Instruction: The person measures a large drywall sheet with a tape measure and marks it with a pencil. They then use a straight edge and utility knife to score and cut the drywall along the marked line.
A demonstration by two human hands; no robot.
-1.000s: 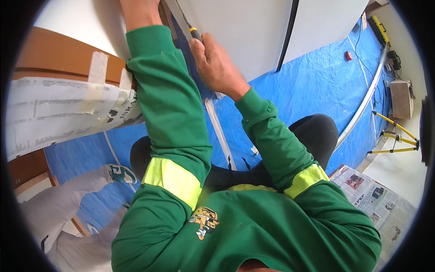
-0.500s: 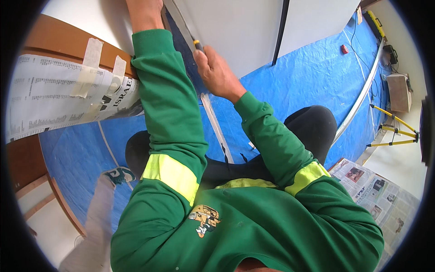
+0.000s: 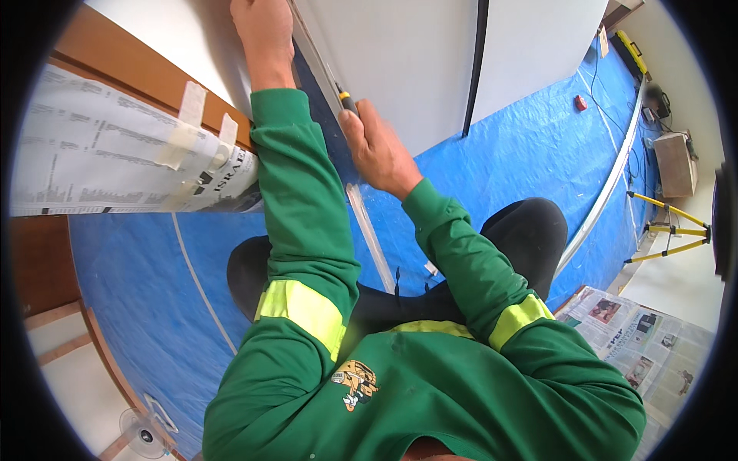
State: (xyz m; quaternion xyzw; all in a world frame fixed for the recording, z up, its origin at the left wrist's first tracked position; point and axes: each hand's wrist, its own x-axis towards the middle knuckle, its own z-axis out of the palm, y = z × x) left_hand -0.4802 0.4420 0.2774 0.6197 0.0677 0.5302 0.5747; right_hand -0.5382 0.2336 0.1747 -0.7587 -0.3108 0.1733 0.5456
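Closest in, the right hand (image 3: 377,150) is closed tight round a small tool with a black-and-yellow handle (image 3: 347,102), its tip pointing toward twelve o'clock and lying along the narrow pale strip (image 3: 319,58) that runs up the edge of the white panel (image 3: 407,61). Beyond it, at about eleven o'clock, the left hand (image 3: 261,27) presses flat on the panel beside that same strip, fingers partly cut off by the rim, so how far they spread cannot be told; it grips nothing visible. The risk, as I judge it: the tool points up the line toward the bracing hand, so a slip under pressure could run it into those fingers or score the white face. A loose length of strip (image 3: 369,230) lies on the blue floor sheet (image 3: 523,154) at six o'clock of the right hand, just by the knee (image 3: 530,230), easy to bend or kick. Further out, taped newspaper (image 3: 115,154) covers the wooden trim (image 3: 115,73) at nine o'clock; a yellow tripod (image 3: 665,227) stands at three.
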